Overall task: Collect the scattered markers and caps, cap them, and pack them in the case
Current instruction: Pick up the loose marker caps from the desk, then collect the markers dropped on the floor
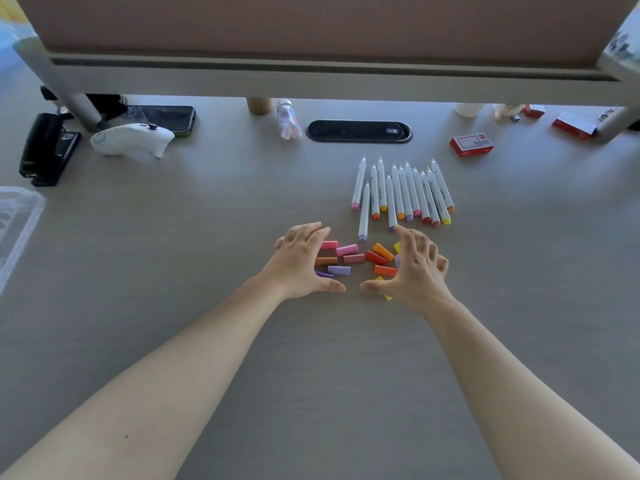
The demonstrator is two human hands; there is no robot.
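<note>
Head camera: the uncapped markers [401, 192] already lie gathered in a rough row on the grey desk [173, 237], tips pointing away and coloured ends toward the person, with one lilac-ended marker [364, 216] slid a little nearer than the rest. Just in front of them the loose caps [353, 259] sit in a small cluster of pink, orange, red, purple and yellow pieces. The left hand [301, 261] and the right hand [415, 268] bracket that cluster from either side, fingers spread and bent like claws with the thumbs nearly meeting at the near edge; neither grasps anything, both seem to be raking the caps together. A yellow cap [384, 289] lies partly under the right thumb. The clear plastic case [17, 230] rests well apart at the far left edge of the view.

By my reading, the collecting is almost finished. No marker has its cap on yet, and nothing visible has gone into the case, so capping and packing are both left.
</note>
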